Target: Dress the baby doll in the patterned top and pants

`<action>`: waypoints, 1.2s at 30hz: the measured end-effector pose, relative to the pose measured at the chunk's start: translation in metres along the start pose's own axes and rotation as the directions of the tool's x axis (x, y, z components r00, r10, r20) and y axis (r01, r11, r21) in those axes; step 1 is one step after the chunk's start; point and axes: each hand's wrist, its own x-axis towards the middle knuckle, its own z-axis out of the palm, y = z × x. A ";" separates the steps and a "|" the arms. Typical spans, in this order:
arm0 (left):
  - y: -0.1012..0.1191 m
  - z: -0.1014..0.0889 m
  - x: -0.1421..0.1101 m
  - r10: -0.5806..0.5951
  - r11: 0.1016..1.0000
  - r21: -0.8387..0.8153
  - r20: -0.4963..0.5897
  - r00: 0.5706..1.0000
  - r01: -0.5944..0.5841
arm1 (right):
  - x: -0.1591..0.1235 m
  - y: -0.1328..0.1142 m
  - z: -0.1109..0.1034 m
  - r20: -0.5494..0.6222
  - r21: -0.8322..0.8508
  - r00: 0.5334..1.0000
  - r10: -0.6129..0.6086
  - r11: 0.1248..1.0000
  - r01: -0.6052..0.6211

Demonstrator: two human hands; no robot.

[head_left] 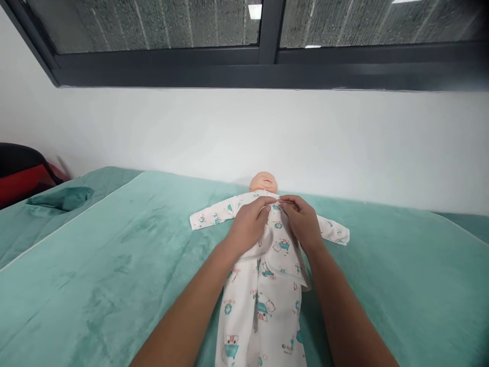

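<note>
On the green plush cover (126,255), close to the white wall (229,132), a baby doll (263,182) lies on its back, its head toward the wall and its legs toward the wearer. It is dressed in a white long-sleeved shirt (283,242) and matching trousers (239,311), both printed with small teal and pink figures; the sleeves stretch out to either side. The left hand (249,224) and right hand (303,220) meet over the upper chest, just below the neckline, fingertips nearly touching. Each grip is drawn together, thumb and forefinger pinching the shirt's front. Below the hands the shirt hangs loosely over the trousers' waist. A dark-framed window (164,71) spans the wall above, and a red-and-black object (23,176) stands at far left.
</note>
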 end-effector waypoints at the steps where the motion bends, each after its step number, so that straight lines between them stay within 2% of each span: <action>1: 0.002 -0.001 0.005 0.001 0.999 -0.043 -0.035 0.999 -0.003 | 0.001 0.002 -0.001 0.003 0.028 1.000 0.006 1.000 -0.006; 4: -0.005 -0.006 0.024 -0.076 0.991 -0.124 -0.270 0.960 0.044 | 0.002 0.003 0.001 -0.047 0.016 0.999 0.002 1.000 -0.001; 6: -0.017 -0.006 0.038 -0.150 0.987 -0.104 -0.360 0.921 0.120 | 0.000 0.001 0.004 -0.113 -0.059 0.993 -0.041 0.998 0.035; 8: -0.029 -0.003 0.052 -0.192 0.981 -0.031 -0.334 0.923 0.193 | -0.002 -0.003 0.008 -0.140 -0.145 0.985 -0.099 0.986 0.079; 10: -0.036 0.002 0.064 -0.194 0.973 0.076 -0.252 0.948 0.219 | -0.002 -0.005 0.012 -0.100 -0.212 0.987 -0.128 0.972 0.105; 13: -0.040 0.008 0.076 -0.188 0.951 0.225 -0.131 0.973 0.214 | 0.001 -0.007 0.013 -0.014 -0.292 0.996 -0.085 0.953 0.077; 16: -0.042 0.012 0.082 -0.220 0.940 0.254 -0.064 0.974 0.229 | 0.006 -0.008 0.013 0.053 -0.364 0.998 -0.018 0.931 0.036; 19: -0.047 0.015 0.081 -0.223 0.957 0.164 -0.123 0.967 0.241 | 0.012 -0.012 0.017 0.082 -0.429 0.997 0.000 0.903 0.036; 25: -0.051 0.017 0.078 -0.191 0.980 -0.009 -0.283 0.940 0.197 | 0.034 -0.016 0.030 0.035 -0.632 0.999 0.026 0.775 0.002; 28: -0.048 0.015 0.078 -0.196 0.981 -0.050 -0.282 0.939 0.190 | 0.041 -0.012 0.024 0.042 -0.543 0.998 0.037 0.840 -0.008; 32: -0.040 0.012 0.078 -0.233 0.972 -0.088 -0.189 0.954 0.220 | 0.044 -0.007 0.017 -0.054 -0.233 0.994 0.097 0.967 -0.107; 36: -0.035 0.014 0.078 -0.183 0.979 0.035 -0.268 0.946 0.200 | 0.042 -0.005 0.024 -0.081 -0.026 0.992 0.097 0.995 -0.100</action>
